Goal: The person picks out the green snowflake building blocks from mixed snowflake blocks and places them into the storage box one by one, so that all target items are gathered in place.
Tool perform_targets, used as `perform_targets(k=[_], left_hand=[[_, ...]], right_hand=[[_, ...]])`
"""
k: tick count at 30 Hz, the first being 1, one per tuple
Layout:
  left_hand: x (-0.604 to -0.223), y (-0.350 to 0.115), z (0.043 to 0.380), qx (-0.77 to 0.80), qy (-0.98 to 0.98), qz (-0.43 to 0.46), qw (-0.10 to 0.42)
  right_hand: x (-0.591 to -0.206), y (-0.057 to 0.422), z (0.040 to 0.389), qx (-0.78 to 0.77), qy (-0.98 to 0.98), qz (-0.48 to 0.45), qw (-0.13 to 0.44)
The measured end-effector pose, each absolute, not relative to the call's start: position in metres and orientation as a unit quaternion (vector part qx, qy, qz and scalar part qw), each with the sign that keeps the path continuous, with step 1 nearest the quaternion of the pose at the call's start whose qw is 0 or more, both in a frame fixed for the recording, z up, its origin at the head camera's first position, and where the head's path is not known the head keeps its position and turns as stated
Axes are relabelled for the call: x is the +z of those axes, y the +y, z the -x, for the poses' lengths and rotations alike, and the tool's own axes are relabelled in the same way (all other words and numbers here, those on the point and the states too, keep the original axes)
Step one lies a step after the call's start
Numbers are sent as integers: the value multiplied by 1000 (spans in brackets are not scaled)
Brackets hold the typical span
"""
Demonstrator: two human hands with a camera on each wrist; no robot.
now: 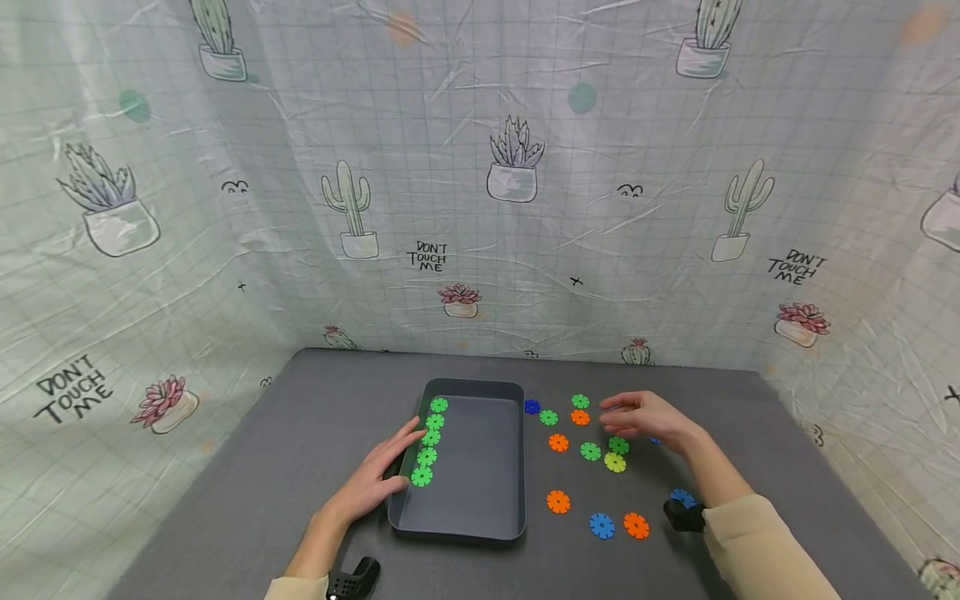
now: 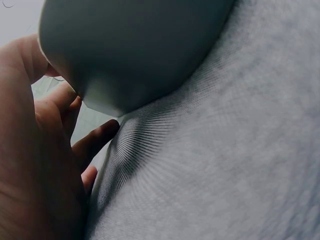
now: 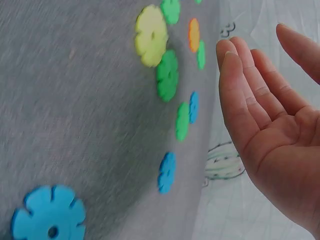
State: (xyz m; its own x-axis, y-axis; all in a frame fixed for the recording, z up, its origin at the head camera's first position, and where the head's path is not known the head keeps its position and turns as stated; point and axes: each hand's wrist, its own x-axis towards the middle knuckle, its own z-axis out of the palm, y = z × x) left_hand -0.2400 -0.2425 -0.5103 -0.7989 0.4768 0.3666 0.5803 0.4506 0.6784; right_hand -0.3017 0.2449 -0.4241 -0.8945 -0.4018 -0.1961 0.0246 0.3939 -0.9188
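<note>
A dark grey tray [image 1: 468, 467] lies in the middle of the table, with a column of several green notched discs [image 1: 427, 456] along its left side. My left hand [image 1: 375, 477] rests at the tray's left rim, thumb and index finger reaching over it. In the left wrist view, the fingers [image 2: 95, 142] spread beside the tray wall [image 2: 135, 55]. My right hand [image 1: 648, 417] hovers above the loose discs on the right, palm bare in the right wrist view, fingers slightly bent and thumb apart. Close below it are a green disc [image 1: 618, 445] and an orange disc [image 1: 580, 417].
More discs are scattered right of the tray: a yellow disc [image 1: 615, 462], a dark blue disc [image 1: 532, 407], a light blue disc [image 1: 602, 526] and several orange ones, including an orange disc [image 1: 637, 526] at the front. A patterned curtain [image 1: 517, 275] rises behind the grey table [image 1: 330, 417].
</note>
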Motion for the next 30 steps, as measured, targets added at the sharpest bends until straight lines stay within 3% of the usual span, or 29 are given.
perform_targets(k=[30], left_hand=[[-510,-243,240,-425,-846,316,60]], right_hand=[[-455,274,299,-497,846,107,160]])
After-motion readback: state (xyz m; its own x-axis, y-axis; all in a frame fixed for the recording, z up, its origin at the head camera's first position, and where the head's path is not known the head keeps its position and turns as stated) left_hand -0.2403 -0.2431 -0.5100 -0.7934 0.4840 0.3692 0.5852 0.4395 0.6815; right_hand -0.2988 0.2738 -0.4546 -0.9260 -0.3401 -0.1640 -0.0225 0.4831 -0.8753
